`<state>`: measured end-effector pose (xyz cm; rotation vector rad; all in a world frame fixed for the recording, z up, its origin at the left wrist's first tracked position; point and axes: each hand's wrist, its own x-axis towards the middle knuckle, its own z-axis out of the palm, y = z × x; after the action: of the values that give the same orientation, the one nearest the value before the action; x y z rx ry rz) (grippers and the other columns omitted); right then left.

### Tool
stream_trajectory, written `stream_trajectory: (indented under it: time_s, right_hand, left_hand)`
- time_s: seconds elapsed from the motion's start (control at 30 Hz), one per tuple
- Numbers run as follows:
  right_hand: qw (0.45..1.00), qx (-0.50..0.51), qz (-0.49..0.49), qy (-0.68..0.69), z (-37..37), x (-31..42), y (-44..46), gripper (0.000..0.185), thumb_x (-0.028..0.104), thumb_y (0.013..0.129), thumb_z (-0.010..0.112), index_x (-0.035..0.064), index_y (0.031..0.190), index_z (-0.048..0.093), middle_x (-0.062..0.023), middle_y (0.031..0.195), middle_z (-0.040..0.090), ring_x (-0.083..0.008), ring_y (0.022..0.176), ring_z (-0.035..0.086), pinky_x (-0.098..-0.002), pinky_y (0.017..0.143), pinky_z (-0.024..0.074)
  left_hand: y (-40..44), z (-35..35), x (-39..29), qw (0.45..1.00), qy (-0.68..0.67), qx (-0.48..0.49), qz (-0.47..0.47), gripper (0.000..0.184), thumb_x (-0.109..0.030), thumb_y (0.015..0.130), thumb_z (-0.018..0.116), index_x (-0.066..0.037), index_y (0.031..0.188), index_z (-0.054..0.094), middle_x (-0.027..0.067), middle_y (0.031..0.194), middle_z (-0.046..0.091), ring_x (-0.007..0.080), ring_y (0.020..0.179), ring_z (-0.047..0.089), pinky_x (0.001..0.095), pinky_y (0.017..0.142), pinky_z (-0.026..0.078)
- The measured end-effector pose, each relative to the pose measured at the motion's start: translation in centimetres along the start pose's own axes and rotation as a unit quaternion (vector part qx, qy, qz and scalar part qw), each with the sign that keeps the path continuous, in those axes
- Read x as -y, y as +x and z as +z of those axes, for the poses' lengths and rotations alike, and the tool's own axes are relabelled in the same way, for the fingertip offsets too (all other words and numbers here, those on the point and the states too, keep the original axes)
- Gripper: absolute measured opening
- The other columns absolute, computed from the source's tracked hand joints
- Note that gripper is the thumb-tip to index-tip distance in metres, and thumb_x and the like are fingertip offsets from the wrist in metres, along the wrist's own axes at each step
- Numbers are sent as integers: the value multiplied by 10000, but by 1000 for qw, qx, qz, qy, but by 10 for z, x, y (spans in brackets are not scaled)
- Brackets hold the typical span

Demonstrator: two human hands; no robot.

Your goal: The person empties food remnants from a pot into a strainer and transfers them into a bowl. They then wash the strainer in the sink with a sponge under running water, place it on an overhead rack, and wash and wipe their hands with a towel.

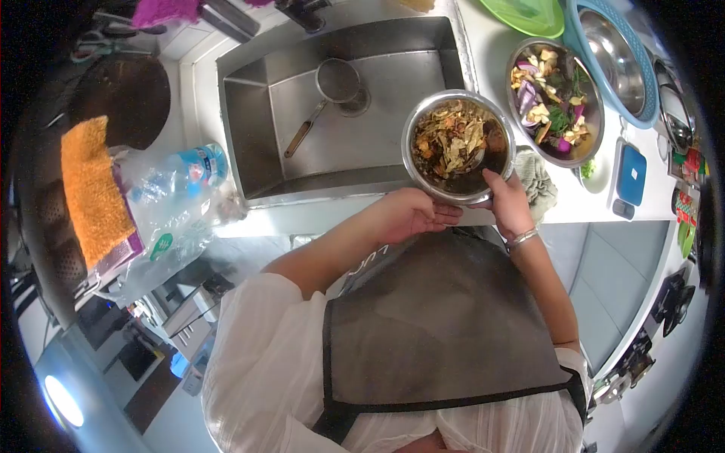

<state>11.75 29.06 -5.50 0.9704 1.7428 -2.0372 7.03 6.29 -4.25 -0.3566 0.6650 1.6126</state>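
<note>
A round steel bowl [414, 167] sits at the sink's near right corner, partly over the basin. Brown, dry-looking flakes and pieces [464, 136] fill much of it; I cannot tell their exact kind. My right hand [507, 202] grips the bowl's near right rim, thumb over the edge and fingers beneath. At the near left side, my left hand [419, 215] has its palm turned up and its fingers stretched out by the bowl's underside. Whether those fingers touch the bowl is unclear. A crumpled striped cloth [538, 181] lies just right of the bowl.
In the steel sink [257, 128] lies a strainer [337, 81] with a handle. Right of it are a bowl of mixed vegetable pieces [555, 106], a blue basket [649, 90], a green plate [529, 13] and a blue scale [631, 175]. Plastic bags [166, 204] and an orange towel [94, 189] are left.
</note>
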Motion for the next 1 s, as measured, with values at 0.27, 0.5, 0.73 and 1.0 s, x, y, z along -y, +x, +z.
stream_trajectory:
  time_s: [0.27,0.5,0.73,1.0]
  right_hand:
    - [999,11,-40,-5,5,3,3,412,168,928,564,-31,1283,501,-81,976,640,-153,834,573,-299,743,487]
    - [993,42,-73,-88,-7,0,2,368,182,943,554,-27,1243,505,-89,967,639,-141,833,570,-300,744,482]
    - [980,10,-164,-113,-1,14,-10,425,157,943,545,-39,1309,455,-148,1098,641,-206,950,607,-337,841,493]
    - [992,31,-16,-122,-16,-5,-7,414,168,936,529,-47,1285,470,-165,1020,651,-214,879,633,-327,762,511]
  left_hand:
    - [-15,-5,-13,997,8,53,-51,520,-55,787,484,58,1294,498,201,1264,584,308,1174,576,421,1020,446]
    - [-25,-4,-12,992,-48,78,-82,529,-84,821,479,58,1331,465,207,1343,524,330,1253,506,449,1089,374]
    - [-42,13,-26,994,-40,42,-98,499,-99,868,470,59,1342,462,204,1338,535,318,1244,512,450,1105,350]
    - [-40,40,-70,874,412,-161,201,382,-262,932,615,-30,1236,600,86,933,679,221,928,642,351,830,515]
